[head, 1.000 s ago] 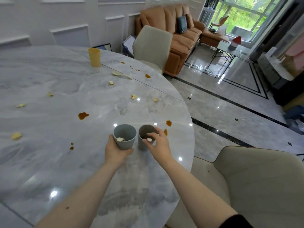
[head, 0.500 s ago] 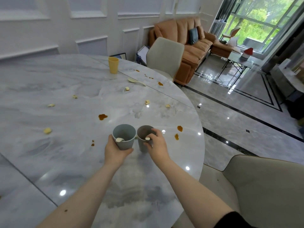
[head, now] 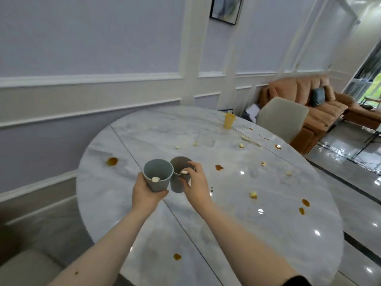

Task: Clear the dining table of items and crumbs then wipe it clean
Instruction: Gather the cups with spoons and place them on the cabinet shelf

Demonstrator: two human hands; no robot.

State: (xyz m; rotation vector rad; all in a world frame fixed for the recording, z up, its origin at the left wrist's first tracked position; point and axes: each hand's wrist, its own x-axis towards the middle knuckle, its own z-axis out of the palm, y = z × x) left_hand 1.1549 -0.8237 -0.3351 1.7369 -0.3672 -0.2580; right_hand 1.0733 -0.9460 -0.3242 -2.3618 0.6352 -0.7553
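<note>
Gripping a blue-grey cup (head: 158, 178) in the left hand (head: 146, 194) and a brown-grey cup (head: 179, 176) in the right hand (head: 195, 183), above the marble table (head: 237, 234). Probably collecting cups; needing to fetch the yellow cup (head: 229, 120) next, crumbs (head: 253, 195) awaiting.

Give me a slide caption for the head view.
Left hand holds blue-grey cup, right hand grips brown-grey cup over crumb-strewn marble table.

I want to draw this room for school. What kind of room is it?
Most likely a home dining area that opens onto a living room. A big round marble table has a padded chair pulled up, an orange sofa stands behind it, and a framed picture hangs on the panelled wall.
</note>
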